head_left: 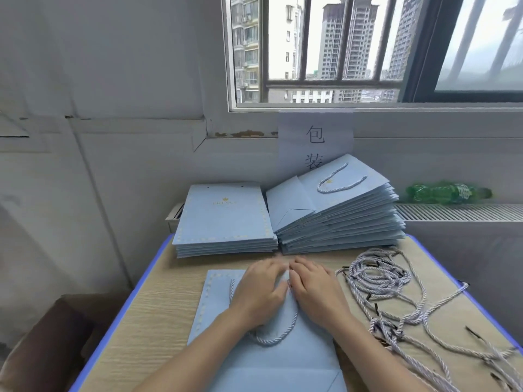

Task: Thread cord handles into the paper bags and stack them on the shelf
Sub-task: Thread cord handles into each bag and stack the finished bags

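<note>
Pale-blue flat paper bag [268, 360] lay lengthwise under both hands; left hand [256, 292] and right hand [315, 292] pinched its far edge.

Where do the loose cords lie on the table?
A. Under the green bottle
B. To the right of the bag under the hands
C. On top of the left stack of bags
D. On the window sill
B: the loose cords lie in a tangle on the table, right of the bag that both hands rest on.

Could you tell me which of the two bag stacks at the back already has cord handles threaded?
The right stack: its top bag shows a cord loop. The left stack shows only bare holes.
</note>
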`<action>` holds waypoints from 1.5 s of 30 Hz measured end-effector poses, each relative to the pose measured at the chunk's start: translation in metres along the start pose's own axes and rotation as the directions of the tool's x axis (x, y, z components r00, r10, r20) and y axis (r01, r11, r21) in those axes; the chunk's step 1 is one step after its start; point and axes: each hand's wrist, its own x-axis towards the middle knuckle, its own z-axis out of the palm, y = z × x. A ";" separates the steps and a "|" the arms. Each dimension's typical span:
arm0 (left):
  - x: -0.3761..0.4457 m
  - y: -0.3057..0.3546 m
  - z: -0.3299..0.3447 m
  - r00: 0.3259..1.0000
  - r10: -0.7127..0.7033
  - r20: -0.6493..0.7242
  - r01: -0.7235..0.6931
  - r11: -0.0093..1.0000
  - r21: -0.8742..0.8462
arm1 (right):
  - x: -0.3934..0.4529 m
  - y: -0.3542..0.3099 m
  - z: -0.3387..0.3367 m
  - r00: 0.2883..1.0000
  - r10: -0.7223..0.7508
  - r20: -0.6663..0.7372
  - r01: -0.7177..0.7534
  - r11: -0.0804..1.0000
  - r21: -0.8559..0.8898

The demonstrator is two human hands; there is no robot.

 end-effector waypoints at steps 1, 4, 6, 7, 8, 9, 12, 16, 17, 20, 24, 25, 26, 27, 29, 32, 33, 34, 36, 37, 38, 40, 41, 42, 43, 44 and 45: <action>-0.005 0.000 -0.003 1.000 -0.003 -0.015 0.003 1.000 0.003 | -0.001 -0.001 -0.001 1.000 -0.001 0.000 0.001 1.000 -0.008; -0.021 0.003 -0.011 0.999 -0.035 -0.006 0.035 0.971 0.235 | -0.005 -0.003 -0.002 1.000 -0.014 -0.007 0.013 0.999 -0.038; -0.030 0.000 -0.020 0.993 -0.112 -0.025 0.114 0.929 0.353 | -0.007 -0.004 -0.007 1.000 -0.003 0.008 0.003 0.998 -0.065; -0.036 -0.005 -0.027 0.986 -0.166 -0.028 0.164 0.912 0.375 | -0.008 -0.006 -0.013 1.000 0.017 0.022 -0.016 0.998 -0.064; -0.042 -0.011 -0.035 0.973 -0.229 -0.026 0.222 0.902 0.371 | -0.009 -0.010 -0.018 0.999 0.034 0.039 -0.031 0.998 -0.059; -0.047 -0.019 -0.042 0.959 -0.281 -0.021 0.271 0.898 0.347 | -0.011 -0.014 -0.023 0.998 0.039 0.057 -0.036 0.998 -0.058; -0.063 -0.032 -0.065 0.945 -0.324 0.050 0.309 0.930 0.201 | -0.016 -0.031 -0.034 0.992 0.022 0.125 -0.014 0.998 -0.065; -0.085 -0.027 -0.095 0.967 -0.253 0.037 0.248 0.963 0.106 | -0.031 -0.050 -0.052 0.981 -0.013 0.192 -0.015 0.989 0.145; -0.086 -0.026 -0.103 0.975 -0.221 -0.024 0.222 0.967 0.122 | -0.034 -0.051 -0.060 0.981 -0.046 0.187 0.005 0.977 0.214; -0.076 -0.013 -0.132 0.953 -0.091 -0.289 0.159 0.962 0.222 | -0.034 -0.056 -0.091 0.979 -0.176 0.104 0.125 0.918 0.377; -0.046 0.008 -0.154 0.879 0.127 -0.460 0.047 0.936 0.349 | -0.016 -0.059 -0.124 0.981 -0.133 -0.139 0.190 0.789 0.584; -0.038 0.013 -0.155 0.887 0.131 -0.443 0.036 0.937 0.348 | -0.008 -0.058 -0.131 0.973 -0.090 -0.213 0.205 0.758 0.620; -0.031 0.017 -0.152 0.892 0.124 -0.436 0.028 0.944 0.327 | 0.000 -0.055 -0.137 0.961 -0.037 -0.273 0.209 0.742 0.636; -0.024 0.021 -0.148 0.893 0.110 -0.435 0.029 0.953 0.301 | 0.008 -0.052 -0.143 0.946 0.016 -0.323 0.205 0.742 0.638; -0.010 0.022 -0.135 0.905 0.086 -0.417 0.032 0.963 0.267 | 0.028 -0.039 -0.153 0.910 0.129 -0.394 0.167 0.755 0.634; 0.012 0.017 -0.113 0.985 -0.003 -0.174 0.048 0.965 0.256 | 0.058 -0.015 -0.167 0.885 0.220 -0.410 0.069 0.809 0.583; 0.019 0.014 -0.105 0.997 -0.039 -0.073 0.057 0.964 0.260 | 0.068 -0.008 -0.169 0.902 0.207 -0.379 0.000 0.877 0.480; 0.026 0.011 -0.098 0.998 -0.067 0.006 0.063 0.959 0.275 | 0.076 0.000 -0.167 0.931 0.184 -0.316 -0.083 0.947 0.309; 0.039 0.005 -0.082 0.990 -0.098 0.096 0.063 0.946 0.318 | 0.083 0.008 -0.158 0.972 0.159 -0.173 -0.176 0.980 -0.089; 0.046 0.002 -0.075 0.987 -0.102 0.122 0.056 0.942 0.332 | 0.084 0.009 -0.152 0.984 0.132 -0.123 -0.156 0.964 -0.216; 0.053 -0.002 -0.068 0.985 -0.098 0.141 0.046 0.942 0.332 | 0.086 0.010 -0.143 0.994 0.073 -0.087 -0.094 0.958 -0.271; 0.069 -0.008 -0.057 0.986 -0.063 0.155 0.014 0.955 0.295 | 0.092 0.011 -0.123 0.996 -0.090 -0.019 0.083 0.968 -0.235; 0.076 -0.009 -0.054 0.987 -0.030 0.159 -0.013 0.965 0.262 | 0.095 0.010 -0.113 0.985 -0.170 0.019 0.170 0.965 -0.200; 0.083 -0.008 -0.052 0.986 0.006 0.168 -0.041 0.977 0.208 | 0.098 0.009 -0.102 0.972 -0.228 0.055 0.234 0.957 -0.169; 0.089 -0.007 -0.052 0.983 0.049 0.178 -0.073 0.989 0.132 | 0.102 0.008 -0.092 0.961 -0.263 0.089 0.274 0.952 -0.138; 0.094 -0.006 -0.054 0.979 0.088 0.182 -0.099 0.994 0.050 | 0.105 0.007 -0.083 0.953 -0.278 0.119 0.291 0.951 -0.106; 0.099 -0.007 -0.055 0.975 0.130 0.180 -0.129 0.992 -0.017 | 0.108 0.006 -0.076 0.951 -0.276 0.140 0.290 0.953 -0.084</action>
